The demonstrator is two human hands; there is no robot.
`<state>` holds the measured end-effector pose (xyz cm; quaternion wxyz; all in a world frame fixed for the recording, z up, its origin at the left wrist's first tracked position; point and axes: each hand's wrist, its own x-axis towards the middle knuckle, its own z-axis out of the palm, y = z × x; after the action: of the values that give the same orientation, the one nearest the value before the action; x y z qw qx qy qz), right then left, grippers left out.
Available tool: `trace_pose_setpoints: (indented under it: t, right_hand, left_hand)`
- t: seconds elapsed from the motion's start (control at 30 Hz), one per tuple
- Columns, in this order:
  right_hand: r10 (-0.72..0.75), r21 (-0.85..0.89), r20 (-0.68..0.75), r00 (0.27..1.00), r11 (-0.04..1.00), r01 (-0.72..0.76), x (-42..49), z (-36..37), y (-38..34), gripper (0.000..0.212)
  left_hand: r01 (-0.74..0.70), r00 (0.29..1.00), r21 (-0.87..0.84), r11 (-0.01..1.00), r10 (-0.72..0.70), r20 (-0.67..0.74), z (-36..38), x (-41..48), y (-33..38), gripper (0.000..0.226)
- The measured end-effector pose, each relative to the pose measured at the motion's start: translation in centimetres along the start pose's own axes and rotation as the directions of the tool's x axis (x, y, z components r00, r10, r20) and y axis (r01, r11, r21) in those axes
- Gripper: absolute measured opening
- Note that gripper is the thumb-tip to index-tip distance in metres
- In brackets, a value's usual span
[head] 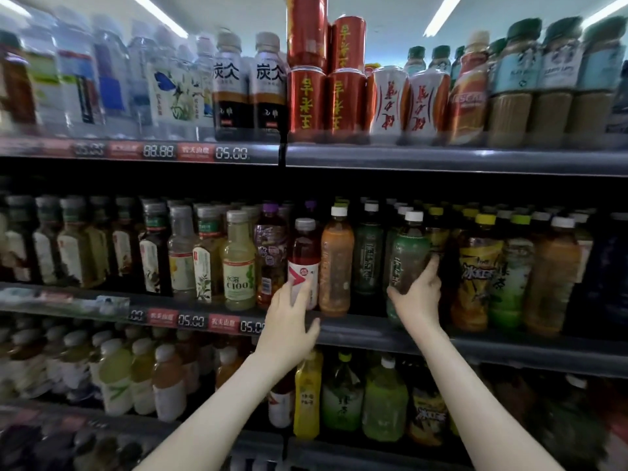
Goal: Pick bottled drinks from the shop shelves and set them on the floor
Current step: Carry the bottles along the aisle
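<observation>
Nearest: both forearms reach up + fwd to the middle shelf (367, 329). L hand (290, 321) is at the shelf's front edge. Its fingers (295, 297) are spread wide and fairly straight, tips on the white label of the red bottle (304, 246), not wrapped round it; thumb sticks out to the right, lower down.

R hand (416, 297) holds the green-label bottle (407, 249) by its lower half, fingers (432, 268) curled round it: thumb on its left side, index up its right side.

Both btls stand in the front row at the front edge, long axis vertical, the green one maybe a touch tilted. Can't tell if it's clear of the shelf. An orange bottle (336, 263) + a darker green one stand between them.

The red btl sits straight ahead of and just above the L fingers, so L is the nearer hand; it prob needs to close round the label before lifting. Behind: more rows, too blurred to read.
</observation>
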<state>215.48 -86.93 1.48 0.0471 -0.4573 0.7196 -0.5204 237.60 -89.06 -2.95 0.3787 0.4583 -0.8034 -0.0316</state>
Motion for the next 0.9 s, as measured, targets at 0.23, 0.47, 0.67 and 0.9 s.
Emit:
trace_pose_setpoints:
  t: [0.23, 0.47, 0.67, 0.9]
  right_hand:
    - [-0.387, 0.040, 0.091, 0.917, 0.922, 0.385, -11.5, 5.3, -6.3, 0.064]
    - [-0.466, 0.163, 0.276, 0.840, 0.885, 0.437, -24.5, 13.3, -15.1, 0.051]
    - [-0.509, 0.256, 0.286, 0.812, 0.857, 0.447, -33.1, 19.0, -21.5, 0.049]
    - [-0.483, 0.217, 0.250, 0.839, 0.873, 0.437, -32.9, 21.7, -23.5, 0.052]
  left_hand:
    - [0.053, 0.989, -0.034, 0.998, -0.057, -0.140, -6.9, -6.6, -4.3, 0.073]
    - [0.174, 0.975, 0.051, 0.983, -0.165, -0.147, -17.4, -17.5, -13.3, 0.067]
    - [0.211, 0.970, 0.112, 0.971, -0.193, -0.150, -25.1, -23.4, -20.1, 0.057]
    - [0.157, 0.979, 0.076, 0.985, -0.145, -0.145, -26.5, -22.1, -23.2, 0.057]
